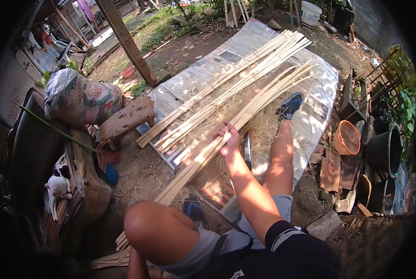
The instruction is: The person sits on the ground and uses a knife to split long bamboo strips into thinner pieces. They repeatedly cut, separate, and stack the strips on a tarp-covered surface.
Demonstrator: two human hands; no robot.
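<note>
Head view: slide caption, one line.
Right hand grips a bundle of pale strips over a grey sheet where more strips lie amid curly shavings.

Right of the outstretched leg (281, 156), the sheet (317, 100) offers room; leftward, strip bundles (275, 60) obstruct.

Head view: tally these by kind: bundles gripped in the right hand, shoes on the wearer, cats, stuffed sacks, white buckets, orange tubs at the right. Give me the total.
Bundle of pale strips in the right hand: 1
Shoes: 2
Cat: 1
Stuffed sack: 1
White bucket: 1
Orange tub: 1
Total: 7
</note>
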